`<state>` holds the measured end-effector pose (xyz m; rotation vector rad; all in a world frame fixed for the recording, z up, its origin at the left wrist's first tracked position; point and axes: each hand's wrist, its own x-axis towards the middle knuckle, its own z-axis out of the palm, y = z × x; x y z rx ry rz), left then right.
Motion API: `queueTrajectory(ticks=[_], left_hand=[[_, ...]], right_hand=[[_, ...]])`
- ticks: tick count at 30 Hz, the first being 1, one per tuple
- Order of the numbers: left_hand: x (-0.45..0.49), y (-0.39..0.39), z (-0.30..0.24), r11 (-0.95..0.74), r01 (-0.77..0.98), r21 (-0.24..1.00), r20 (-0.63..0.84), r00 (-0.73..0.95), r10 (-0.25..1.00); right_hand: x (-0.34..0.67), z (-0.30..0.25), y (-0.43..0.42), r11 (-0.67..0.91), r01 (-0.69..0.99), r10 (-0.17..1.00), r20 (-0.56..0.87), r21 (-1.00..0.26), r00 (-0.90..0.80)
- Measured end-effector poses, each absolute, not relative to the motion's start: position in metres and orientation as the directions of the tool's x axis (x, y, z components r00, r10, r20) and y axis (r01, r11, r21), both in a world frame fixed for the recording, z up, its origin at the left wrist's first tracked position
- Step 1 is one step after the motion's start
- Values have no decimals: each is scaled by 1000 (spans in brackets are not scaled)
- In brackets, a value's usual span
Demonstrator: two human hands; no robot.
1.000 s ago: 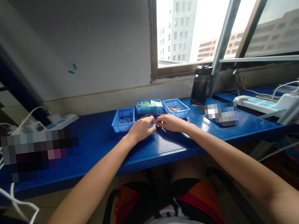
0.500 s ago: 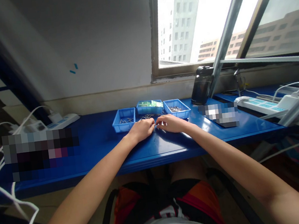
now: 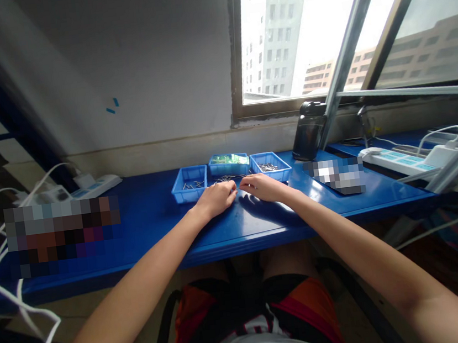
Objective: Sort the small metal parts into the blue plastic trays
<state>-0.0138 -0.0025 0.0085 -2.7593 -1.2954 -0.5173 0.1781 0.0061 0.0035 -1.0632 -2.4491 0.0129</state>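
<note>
Left hand (image 3: pixel 218 197) and right hand (image 3: pixel 263 188) near tip-to-tip above blue table (image 3: pixel 146 209). Fingertips bunched on each; clamped on anything, can't tell (too small, blurry). Thin metal pieces (image 3: pixel 193 186) in left bin (image 3: pixel 190 197), more in right bin (image 3: pixel 278 176), others just behind hands. Green packet (image 3: pixel 231 159) in middle bin (image 3: pixel 228 168). Black bottle (image 3: pixel 308 134) farther right.

Black bottle (image 3: pixel 308 133) beside the metal post (image 3: pixel 330 104).

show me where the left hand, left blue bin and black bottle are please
left hand (image 3: pixel 218 198): head view, back of the hand
left blue bin (image 3: pixel 184 196): head view, front wall
black bottle (image 3: pixel 307 137): head view, middle of body
</note>
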Motion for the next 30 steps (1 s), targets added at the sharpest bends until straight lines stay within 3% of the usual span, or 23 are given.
queueTrajectory(ticks=[9, 19, 30], left_hand=[[-13, -5, 12, -754, 650, 97, 398, 669, 627], [-14, -4, 9, -673, 737, 66, 347, 615, 708], [-14, 0, 7, -655, 754, 50, 314, 611, 727]], right_hand=[[179, 2, 8, 724, 677, 671, 370, -135, -643], [178, 7, 3, 679, 700, 710, 439, -220, -551], [178, 5, 4, 718, 658, 684, 404, -225, -608]])
